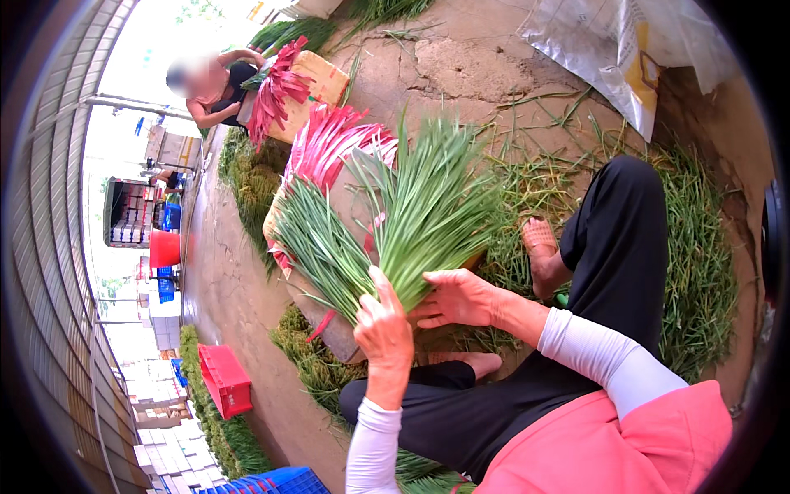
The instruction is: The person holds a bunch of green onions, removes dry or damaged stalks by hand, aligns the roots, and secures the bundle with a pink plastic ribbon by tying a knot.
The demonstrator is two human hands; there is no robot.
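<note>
My left hand (pixel 385 329) is closed on the lower stems of a fanned bunch of long green leaves, which look like garlic chives (pixel 436 206). Against the right side of the same stems rests my right hand (pixel 457 298), its fingers stretched and thumb apart. A second, darker green bunch (pixel 321 235) lies just left of the fan, its lower end meeting my left hand. Under both is a low work board (pixel 350 189), partly hidden by the leaves. Pink-red strips (pixel 337 148) spread over the board's far end.
Loose green leaves (pixel 691 247) heap around my right foot. Trimmed plant matter (pixel 309 354) lies left of the board. A red crate (pixel 224 379) stands further left. Another person (pixel 216 86) sits far left by a similar board with red strips. A white plastic sack (pixel 605 58) lies far right.
</note>
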